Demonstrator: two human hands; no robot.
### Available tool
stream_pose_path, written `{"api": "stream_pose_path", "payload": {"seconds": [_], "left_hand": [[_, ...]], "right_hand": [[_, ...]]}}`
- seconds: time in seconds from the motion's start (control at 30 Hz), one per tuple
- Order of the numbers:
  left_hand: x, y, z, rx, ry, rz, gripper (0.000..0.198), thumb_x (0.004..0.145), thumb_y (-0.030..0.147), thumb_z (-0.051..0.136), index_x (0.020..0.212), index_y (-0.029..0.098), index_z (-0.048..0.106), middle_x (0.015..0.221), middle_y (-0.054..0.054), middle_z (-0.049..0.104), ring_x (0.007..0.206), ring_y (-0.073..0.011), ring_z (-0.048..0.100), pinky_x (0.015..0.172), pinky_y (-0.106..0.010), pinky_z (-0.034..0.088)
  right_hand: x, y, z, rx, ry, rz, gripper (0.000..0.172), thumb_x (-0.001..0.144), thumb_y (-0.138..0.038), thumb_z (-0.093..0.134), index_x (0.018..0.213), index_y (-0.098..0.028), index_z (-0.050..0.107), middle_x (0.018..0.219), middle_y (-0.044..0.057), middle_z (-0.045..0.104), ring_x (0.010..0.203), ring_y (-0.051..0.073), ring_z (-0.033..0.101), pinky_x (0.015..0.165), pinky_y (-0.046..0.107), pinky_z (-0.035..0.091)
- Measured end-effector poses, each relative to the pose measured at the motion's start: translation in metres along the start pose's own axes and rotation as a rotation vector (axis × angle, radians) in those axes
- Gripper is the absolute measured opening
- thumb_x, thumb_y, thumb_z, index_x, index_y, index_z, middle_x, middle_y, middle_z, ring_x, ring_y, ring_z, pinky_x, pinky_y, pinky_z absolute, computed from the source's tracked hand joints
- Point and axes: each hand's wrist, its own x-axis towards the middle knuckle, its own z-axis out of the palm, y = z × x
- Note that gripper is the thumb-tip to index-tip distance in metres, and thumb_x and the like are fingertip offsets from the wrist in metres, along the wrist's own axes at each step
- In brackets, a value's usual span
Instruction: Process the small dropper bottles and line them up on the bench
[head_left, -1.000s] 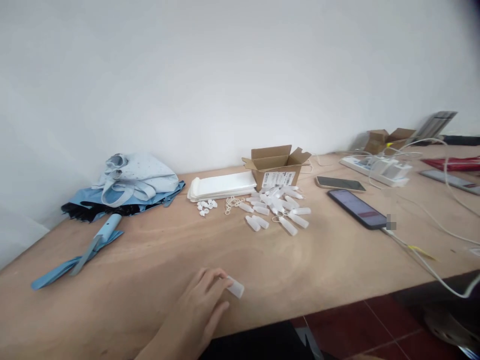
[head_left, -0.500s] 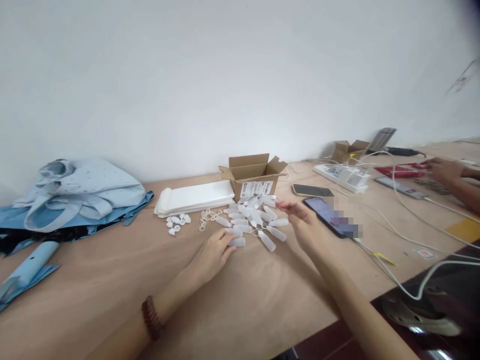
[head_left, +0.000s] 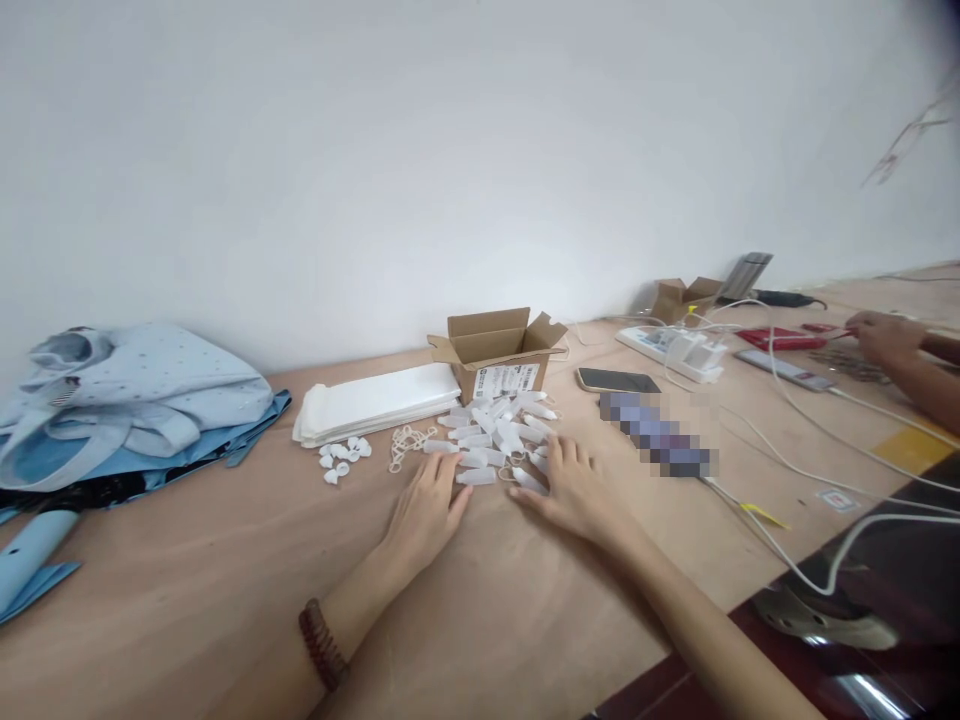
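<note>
Several small translucent plastic bottles (head_left: 495, 430) lie in a loose pile on the wooden table (head_left: 225, 560), just in front of an open cardboard box (head_left: 495, 350). My left hand (head_left: 424, 510) lies flat on the table with its fingers stretched out, the tips touching the near edge of the pile by one bottle (head_left: 475, 477). My right hand (head_left: 574, 490) rests palm down at the pile's right side, fingers spread and touching the bottles. Neither hand grips anything. A beaded bracelet (head_left: 322, 645) sits on my left wrist.
Left of the pile lie small white caps (head_left: 341, 455), thin white rings (head_left: 405, 445) and a stack of white bags (head_left: 375, 400). A blue umbrella and cloth (head_left: 127, 400) fill the far left. Phones (head_left: 619, 380), a power strip (head_left: 671, 348) and cables lie right, where another person's hand (head_left: 885, 335) works.
My right hand has come down from above the bottles onto the pile's right side. My left hand has opened flat at the pile's near edge. The view has shifted slightly right.
</note>
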Motion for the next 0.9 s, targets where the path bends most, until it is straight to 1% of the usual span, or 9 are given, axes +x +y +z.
{"api": "stream_pose_path", "payload": {"seconds": [0.17,0.33,0.43,0.5,0.6,0.63,0.67,0.8,0.9], "left_hand": [[0.001,0.001,0.0,0.01,0.01,0.01,0.033,0.087,0.019,0.045,0.12,0.02,0.042,0.116,-0.01,0.051,0.108,-0.0245,0.053,0.088,-0.039,0.047],[0.001,0.005,-0.003,0.042,-0.005,0.014,0.037,0.086,0.019,0.044,0.123,0.019,0.039,0.119,-0.011,0.049,0.109,-0.026,0.052,0.089,-0.04,0.047],[0.0,0.007,-0.004,0.057,-0.017,0.015,0.037,0.086,0.019,0.044,0.123,0.017,0.039,0.118,-0.012,0.049,0.109,-0.0262,0.051,0.088,-0.04,0.047],[0.0,0.007,-0.004,0.059,-0.014,0.023,0.036,0.086,0.018,0.043,0.122,0.017,0.039,0.118,-0.012,0.049,0.109,-0.0262,0.051,0.088,-0.04,0.047],[0.001,0.006,-0.004,0.05,-0.006,0.027,0.036,0.086,0.018,0.043,0.121,0.018,0.04,0.117,-0.012,0.049,0.109,-0.0263,0.051,0.088,-0.041,0.047],[0.002,0.006,-0.004,0.046,-0.007,0.023,0.035,0.086,0.018,0.043,0.121,0.018,0.04,0.117,-0.012,0.049,0.109,-0.0262,0.051,0.088,-0.04,0.047],[0.002,0.006,-0.004,0.042,-0.01,0.018,0.035,0.086,0.018,0.043,0.121,0.018,0.041,0.117,-0.011,0.049,0.109,-0.0262,0.051,0.088,-0.04,0.047],[0.003,0.006,-0.004,0.021,-0.012,0.003,0.036,0.086,0.017,0.044,0.121,0.018,0.04,0.117,-0.011,0.048,0.11,-0.0254,0.051,0.089,-0.04,0.046],[0.001,0.006,-0.004,0.006,-0.006,0.001,0.036,0.085,0.017,0.044,0.121,0.018,0.04,0.119,-0.012,0.047,0.111,-0.0249,0.051,0.091,-0.04,0.045]], "right_hand": [[-0.005,-0.013,-0.007,-0.177,-0.051,-0.014,0.041,0.08,-0.027,0.044,0.115,-0.007,0.05,0.113,0.02,0.052,0.104,0.034,0.048,0.081,0.041,0.039],[0.001,-0.013,-0.014,-0.299,-0.063,-0.057,0.028,0.078,-0.01,0.04,0.102,-0.01,0.055,0.102,0.018,0.057,0.092,0.029,0.055,0.066,0.033,0.04],[0.006,0.0,-0.024,-0.275,-0.135,-0.105,0.028,0.073,-0.007,0.046,0.098,-0.012,0.057,0.092,0.015,0.061,0.079,0.025,0.059,0.059,0.03,0.037],[0.013,0.011,-0.034,-0.246,-0.152,-0.084,0.023,0.07,-0.008,0.05,0.09,-0.014,0.058,0.086,0.013,0.062,0.072,0.023,0.059,0.056,0.028,0.035],[0.035,0.017,-0.048,-0.114,-0.06,-0.044,0.013,0.072,-0.015,0.051,0.082,-0.015,0.059,0.079,0.009,0.063,0.065,0.019,0.057,0.053,0.026,0.032],[0.045,0.015,-0.051,-0.063,0.006,-0.027,0.011,0.073,-0.018,0.053,0.081,-0.015,0.059,0.08,0.01,0.064,0.065,0.019,0.057,0.054,0.026,0.033],[0.054,0.012,-0.051,-0.006,0.021,-0.033,0.013,0.071,-0.021,0.056,0.081,-0.014,0.06,0.083,0.011,0.064,0.068,0.019,0.058,0.055,0.025,0.034],[0.085,-0.008,-0.039,0.131,-0.03,-0.007,0.009,0.066,-0.018,0.059,0.071,-0.011,0.063,0.073,0.01,0.064,0.069,0.018,0.059,0.059,0.025,0.036],[0.094,-0.01,-0.026,0.162,-0.036,-0.017,0.008,0.059,-0.014,0.062,0.066,-0.011,0.062,0.071,0.009,0.064,0.07,0.018,0.06,0.06,0.025,0.036]]}}
